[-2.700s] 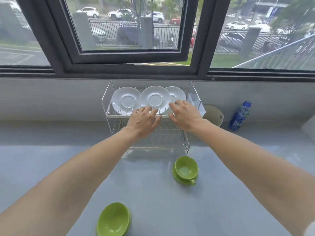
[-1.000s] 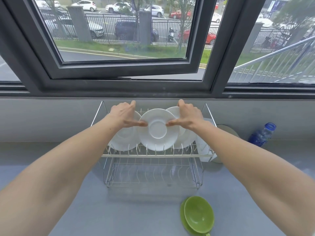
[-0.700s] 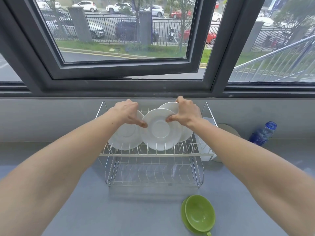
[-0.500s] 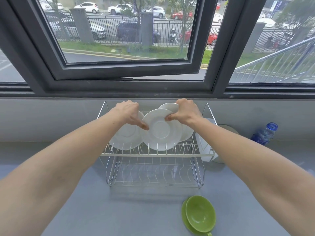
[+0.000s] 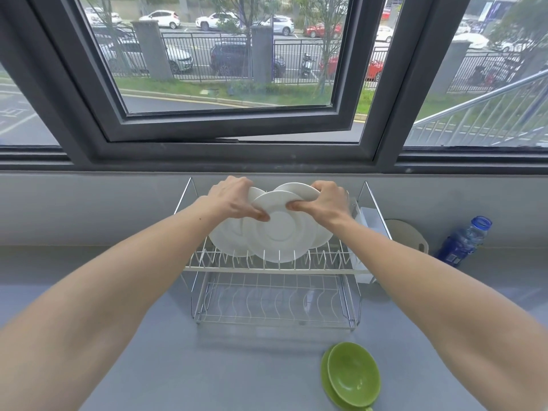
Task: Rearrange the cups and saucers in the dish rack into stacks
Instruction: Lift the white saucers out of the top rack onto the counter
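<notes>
Three white saucers stand on edge in the top tier of a wire dish rack (image 5: 267, 269). The middle saucer (image 5: 278, 235) overlaps the left saucer (image 5: 228, 238) and the right saucer (image 5: 321, 237). My left hand (image 5: 234, 200) grips the upper left rims, thumb on the middle saucer's face. My right hand (image 5: 326, 201) grips the upper right rims, thumb also on the middle saucer. A green cup (image 5: 354, 376) sits on a green saucer (image 5: 327, 381) on the counter in front of the rack.
The rack's lower tier (image 5: 275, 304) holds nothing. A white holder (image 5: 370, 229) hangs on the rack's right side, with a round board (image 5: 407, 235) and a blue bottle (image 5: 462, 241) beyond it. A window frame (image 5: 237, 129) overhangs the wall behind.
My hands rose from the rack's front to the saucers' top rims and closed on them. The saucers have been pushed closer together, overlapping more.
</notes>
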